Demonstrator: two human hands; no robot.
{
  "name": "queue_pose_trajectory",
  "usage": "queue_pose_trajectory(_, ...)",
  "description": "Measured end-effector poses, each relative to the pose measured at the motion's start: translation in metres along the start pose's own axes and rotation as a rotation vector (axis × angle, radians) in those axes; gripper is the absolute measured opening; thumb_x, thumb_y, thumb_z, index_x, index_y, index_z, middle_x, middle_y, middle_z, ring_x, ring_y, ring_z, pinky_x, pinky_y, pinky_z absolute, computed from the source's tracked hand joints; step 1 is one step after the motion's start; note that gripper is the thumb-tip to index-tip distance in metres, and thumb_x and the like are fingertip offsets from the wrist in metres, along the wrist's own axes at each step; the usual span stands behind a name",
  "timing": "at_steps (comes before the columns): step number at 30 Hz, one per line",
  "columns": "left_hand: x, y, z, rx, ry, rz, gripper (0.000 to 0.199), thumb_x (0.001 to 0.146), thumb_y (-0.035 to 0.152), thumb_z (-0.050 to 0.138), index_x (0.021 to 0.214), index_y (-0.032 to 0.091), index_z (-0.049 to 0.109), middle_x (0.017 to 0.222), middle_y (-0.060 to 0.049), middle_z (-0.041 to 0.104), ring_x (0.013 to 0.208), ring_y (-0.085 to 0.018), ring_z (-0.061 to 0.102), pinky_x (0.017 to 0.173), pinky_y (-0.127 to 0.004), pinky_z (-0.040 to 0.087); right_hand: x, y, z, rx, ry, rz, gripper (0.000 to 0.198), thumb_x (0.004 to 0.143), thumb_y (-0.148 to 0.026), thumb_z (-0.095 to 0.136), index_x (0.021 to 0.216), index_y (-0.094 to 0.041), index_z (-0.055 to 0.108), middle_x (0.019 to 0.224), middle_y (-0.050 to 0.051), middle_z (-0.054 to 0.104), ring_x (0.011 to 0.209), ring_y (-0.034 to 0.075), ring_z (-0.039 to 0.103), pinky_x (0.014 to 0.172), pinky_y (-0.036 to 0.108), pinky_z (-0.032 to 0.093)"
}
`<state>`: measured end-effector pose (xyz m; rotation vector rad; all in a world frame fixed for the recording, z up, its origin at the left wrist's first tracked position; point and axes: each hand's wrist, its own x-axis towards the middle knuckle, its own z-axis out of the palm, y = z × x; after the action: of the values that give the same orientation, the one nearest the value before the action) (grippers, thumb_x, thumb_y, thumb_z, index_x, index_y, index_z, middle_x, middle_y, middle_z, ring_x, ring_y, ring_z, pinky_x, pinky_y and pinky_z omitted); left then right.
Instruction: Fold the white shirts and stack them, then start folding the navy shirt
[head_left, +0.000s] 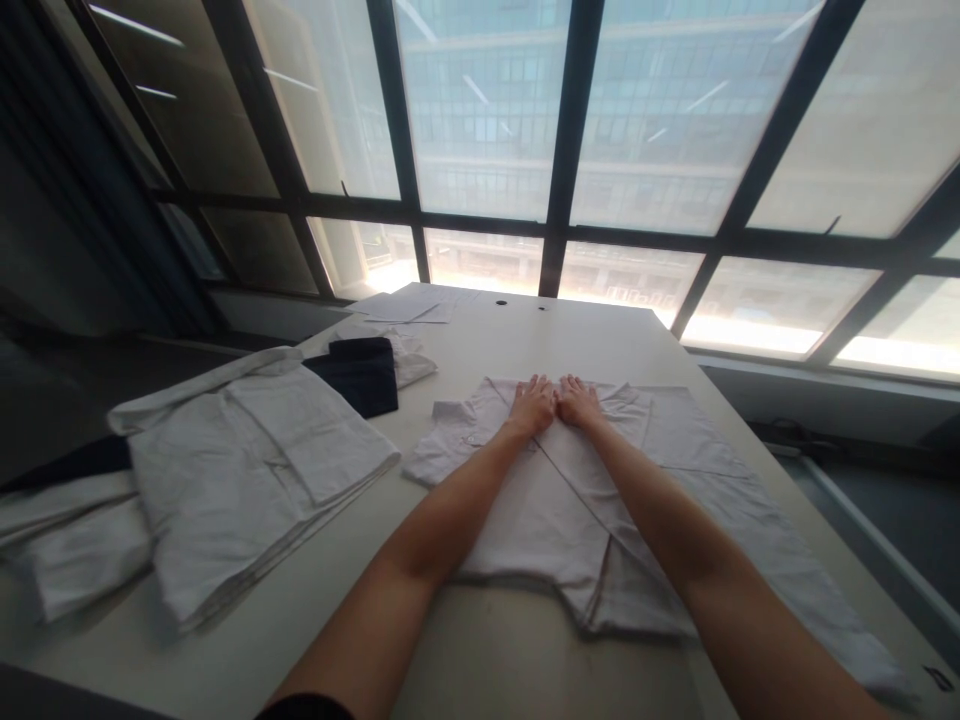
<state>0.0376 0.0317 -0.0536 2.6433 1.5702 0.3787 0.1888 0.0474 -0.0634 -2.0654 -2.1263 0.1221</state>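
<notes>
A white shirt (517,510) lies spread on the table in front of me, partly folded over itself, with a small button near its left end. My left hand (534,402) rests palm down on its far part, fingers stretched forward. Right beside it, my right hand (579,402) lies on the same cloth, also palm down with fingers extended. The two hands are close together at the thumbs, and neither grips anything. One long part of the cloth reaches toward the right front, beyond my right forearm. What lies under the palms is hidden.
On the left, a stack of folded white garments (247,460) sits on the white table (517,340). Behind it are a dark navy folded cloth (367,375) and another pale cloth (415,358). Paper sheets (405,305) lie at the far left edge. Large windows (480,110) stand beyond.
</notes>
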Motion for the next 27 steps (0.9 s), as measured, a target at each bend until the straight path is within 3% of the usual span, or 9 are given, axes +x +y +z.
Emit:
queue_pose_trajectory(3,-0.001,0.007,0.007,-0.016,-0.081,0.095,0.055,0.105,0.033,0.024,0.159,0.024,0.032,0.166,-0.008,0.03,0.154,-0.026,0.023,0.124,-0.054,0.019,-0.002,0.0,-0.001,0.009,0.044,-0.029,0.059,0.104,-0.031,0.022,0.158,-0.01,0.033,0.165,0.018,0.031,0.152,0.028,0.025,0.121,0.052,0.02)
queue_pose_trajectory(8,-0.003,0.003,0.007,-0.007,-0.104,0.115,0.057,0.106,0.04,0.024,0.16,0.023,0.029,0.168,-0.009,0.026,0.154,-0.028,0.023,0.123,-0.056,0.018,-0.006,-0.001,-0.003,0.022,0.085,-0.13,0.057,0.102,-0.021,0.025,0.157,-0.009,0.036,0.163,0.015,0.037,0.15,0.019,0.03,0.122,0.033,0.02)
queue_pose_trajectory(12,-0.003,0.003,0.007,-0.007,-0.099,0.099,0.056,0.106,0.041,0.024,0.16,0.026,0.031,0.168,-0.007,0.026,0.154,-0.027,0.022,0.123,-0.056,0.018,-0.012,0.008,-0.004,0.025,0.073,-0.224,0.056,0.105,-0.028,0.025,0.157,-0.012,0.037,0.165,0.012,0.033,0.153,0.018,0.025,0.122,0.035,0.02)
queue_pose_trajectory(16,-0.003,0.005,0.007,-0.014,-0.099,0.085,0.056,0.106,0.042,0.025,0.159,0.026,0.031,0.168,-0.007,0.026,0.154,-0.027,0.022,0.123,-0.057,0.018,-0.016,0.036,-0.006,0.009,0.049,-0.291,0.057,0.107,-0.038,0.025,0.159,-0.016,0.034,0.168,0.012,0.026,0.155,0.021,0.018,0.123,0.043,0.017)
queue_pose_trajectory(27,0.001,0.003,0.01,-0.015,-0.127,0.074,0.058,0.105,0.042,0.024,0.159,0.021,0.034,0.169,-0.007,0.023,0.155,-0.027,0.02,0.124,-0.057,0.017,-0.019,0.122,-0.02,-0.07,0.086,0.015,0.061,0.107,-0.045,0.019,0.162,-0.02,0.025,0.17,0.01,0.018,0.156,0.022,0.013,0.124,0.05,0.016)
